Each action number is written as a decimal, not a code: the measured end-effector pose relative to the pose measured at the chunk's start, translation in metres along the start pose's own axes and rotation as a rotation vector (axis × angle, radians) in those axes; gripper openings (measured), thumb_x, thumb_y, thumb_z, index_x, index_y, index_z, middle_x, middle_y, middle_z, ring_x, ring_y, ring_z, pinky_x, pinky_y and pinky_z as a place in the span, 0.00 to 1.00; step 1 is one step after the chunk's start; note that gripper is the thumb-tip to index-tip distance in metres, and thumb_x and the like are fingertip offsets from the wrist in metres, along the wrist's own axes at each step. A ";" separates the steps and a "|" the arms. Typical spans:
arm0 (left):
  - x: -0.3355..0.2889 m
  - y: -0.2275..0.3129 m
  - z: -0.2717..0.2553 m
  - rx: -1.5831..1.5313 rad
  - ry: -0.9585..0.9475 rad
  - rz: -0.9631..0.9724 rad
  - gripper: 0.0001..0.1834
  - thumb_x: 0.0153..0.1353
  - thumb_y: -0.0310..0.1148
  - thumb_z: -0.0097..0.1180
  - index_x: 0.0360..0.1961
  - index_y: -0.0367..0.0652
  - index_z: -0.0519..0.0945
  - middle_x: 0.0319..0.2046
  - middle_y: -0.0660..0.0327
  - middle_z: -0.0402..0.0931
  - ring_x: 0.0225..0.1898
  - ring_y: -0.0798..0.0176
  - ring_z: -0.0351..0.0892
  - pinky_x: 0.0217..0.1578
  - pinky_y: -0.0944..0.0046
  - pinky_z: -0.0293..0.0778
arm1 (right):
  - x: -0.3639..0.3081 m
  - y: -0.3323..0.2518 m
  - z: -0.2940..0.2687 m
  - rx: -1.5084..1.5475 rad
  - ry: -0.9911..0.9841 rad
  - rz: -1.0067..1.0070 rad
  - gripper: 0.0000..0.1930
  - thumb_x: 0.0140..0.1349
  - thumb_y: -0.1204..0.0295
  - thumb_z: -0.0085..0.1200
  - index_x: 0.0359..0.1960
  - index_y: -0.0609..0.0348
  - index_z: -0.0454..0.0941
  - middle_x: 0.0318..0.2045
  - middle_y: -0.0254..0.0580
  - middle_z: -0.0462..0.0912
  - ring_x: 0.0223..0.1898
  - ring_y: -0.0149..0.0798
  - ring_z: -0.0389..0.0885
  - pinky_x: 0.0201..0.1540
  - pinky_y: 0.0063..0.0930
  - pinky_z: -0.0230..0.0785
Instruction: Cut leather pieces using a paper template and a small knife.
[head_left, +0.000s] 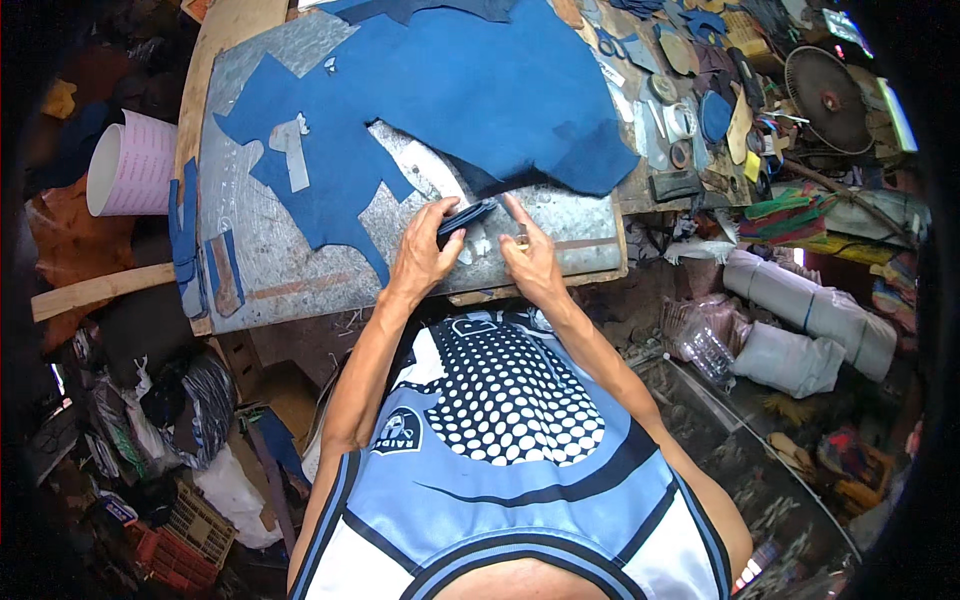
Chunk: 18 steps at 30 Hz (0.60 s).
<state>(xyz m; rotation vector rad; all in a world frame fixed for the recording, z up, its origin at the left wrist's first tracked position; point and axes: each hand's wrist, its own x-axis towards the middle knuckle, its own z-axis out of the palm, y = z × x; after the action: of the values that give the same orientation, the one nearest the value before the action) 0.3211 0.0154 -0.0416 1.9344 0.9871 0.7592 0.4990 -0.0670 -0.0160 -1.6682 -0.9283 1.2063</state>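
Observation:
My left hand pinches a small stack of dark blue leather pieces between thumb and fingers, just above the near edge of the worktable. Close beside it, my right hand has its index finger stretched toward the stack's right end. The other right fingers are curled round something small, of which only a yellowish bit shows; its kind is hidden. Beyond both hands a large blue leather hide with cut-out edges spreads over the grey metal table top. A grey strip-shaped piece lies on the hide's left part.
Blue leather strips lie at the table's left edge, near a rolled white sheet. To the right, a side bench holds scissors, tape rolls and a black block. A fan and wrapped bundles stand farther right.

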 end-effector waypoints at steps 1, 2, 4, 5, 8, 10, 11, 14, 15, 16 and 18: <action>-0.003 -0.003 0.005 -0.051 0.050 -0.006 0.25 0.54 0.23 0.60 0.56 0.38 0.73 0.42 0.50 0.78 0.44 0.46 0.80 0.48 0.53 0.75 | 0.002 0.000 0.002 0.003 -0.005 -0.002 0.31 0.64 0.78 0.48 0.71 0.63 0.61 0.69 0.55 0.66 0.58 0.34 0.75 0.48 0.22 0.73; -0.005 -0.005 0.009 -0.103 0.101 -0.013 0.28 0.54 0.23 0.61 0.58 0.38 0.71 0.43 0.50 0.78 0.45 0.47 0.80 0.50 0.53 0.74 | 0.004 0.001 0.003 0.006 -0.011 -0.004 0.32 0.64 0.78 0.48 0.72 0.62 0.59 0.70 0.55 0.64 0.58 0.33 0.74 0.46 0.21 0.73; -0.009 -0.008 0.017 -0.142 0.124 -0.045 0.30 0.54 0.23 0.60 0.60 0.39 0.68 0.44 0.50 0.78 0.46 0.48 0.80 0.51 0.53 0.74 | 0.011 0.004 0.001 0.004 -0.042 -0.001 0.33 0.63 0.78 0.47 0.73 0.61 0.58 0.71 0.57 0.62 0.58 0.32 0.74 0.45 0.19 0.73; -0.010 -0.009 0.020 -0.179 0.148 -0.074 0.33 0.54 0.23 0.60 0.62 0.39 0.66 0.45 0.50 0.78 0.46 0.48 0.80 0.52 0.53 0.74 | 0.014 0.005 0.002 -0.020 -0.043 0.002 0.34 0.62 0.78 0.47 0.73 0.61 0.57 0.72 0.57 0.61 0.58 0.31 0.74 0.46 0.19 0.72; -0.014 -0.013 0.030 -0.210 0.197 -0.035 0.34 0.53 0.22 0.59 0.63 0.39 0.65 0.46 0.50 0.77 0.47 0.48 0.79 0.52 0.53 0.73 | 0.013 -0.010 0.004 -0.048 -0.074 0.115 0.35 0.60 0.78 0.47 0.73 0.61 0.57 0.72 0.57 0.60 0.60 0.33 0.73 0.48 0.20 0.72; -0.016 -0.016 0.035 -0.241 0.182 -0.076 0.35 0.51 0.21 0.59 0.63 0.39 0.65 0.47 0.50 0.76 0.49 0.48 0.78 0.53 0.53 0.73 | 0.014 -0.012 0.008 -0.051 -0.104 0.225 0.36 0.60 0.78 0.47 0.73 0.61 0.57 0.72 0.58 0.59 0.63 0.36 0.72 0.49 0.21 0.71; -0.014 -0.016 0.037 -0.216 0.205 -0.052 0.35 0.52 0.20 0.58 0.63 0.39 0.64 0.47 0.51 0.75 0.49 0.52 0.78 0.54 0.55 0.73 | 0.015 -0.005 0.011 -0.151 -0.121 0.058 0.36 0.60 0.78 0.46 0.74 0.58 0.56 0.71 0.55 0.63 0.46 0.30 0.73 0.39 0.21 0.70; -0.014 -0.014 0.043 -0.164 0.250 -0.027 0.35 0.52 0.19 0.57 0.64 0.39 0.63 0.47 0.53 0.74 0.49 0.56 0.77 0.55 0.58 0.74 | 0.016 0.004 0.012 -0.321 -0.126 -0.134 0.37 0.58 0.79 0.46 0.74 0.56 0.57 0.73 0.57 0.58 0.44 0.31 0.78 0.39 0.23 0.72; -0.014 -0.016 0.044 -0.184 0.260 -0.030 0.35 0.53 0.19 0.56 0.64 0.39 0.63 0.46 0.53 0.74 0.49 0.56 0.77 0.54 0.58 0.74 | 0.016 0.007 0.010 -0.305 -0.129 -0.122 0.37 0.58 0.78 0.46 0.74 0.57 0.57 0.73 0.57 0.59 0.51 0.33 0.76 0.42 0.23 0.72; -0.015 -0.017 0.046 -0.203 0.270 -0.033 0.35 0.53 0.19 0.55 0.64 0.39 0.63 0.45 0.54 0.74 0.49 0.57 0.77 0.54 0.58 0.74 | 0.017 0.009 0.009 -0.290 -0.132 -0.110 0.37 0.58 0.78 0.46 0.73 0.58 0.57 0.72 0.57 0.60 0.57 0.36 0.74 0.46 0.23 0.72; -0.017 -0.019 0.045 -0.228 0.277 -0.063 0.34 0.53 0.18 0.54 0.63 0.39 0.63 0.44 0.55 0.74 0.48 0.57 0.77 0.53 0.58 0.74 | 0.016 0.004 0.011 -0.293 -0.139 -0.114 0.36 0.59 0.77 0.46 0.73 0.60 0.57 0.72 0.59 0.58 0.65 0.43 0.66 0.55 0.26 0.68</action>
<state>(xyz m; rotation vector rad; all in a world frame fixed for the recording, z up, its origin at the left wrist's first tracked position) 0.3410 -0.0095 -0.0823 1.6240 1.0696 1.0757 0.4930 -0.0517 -0.0262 -1.7451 -1.3215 1.1629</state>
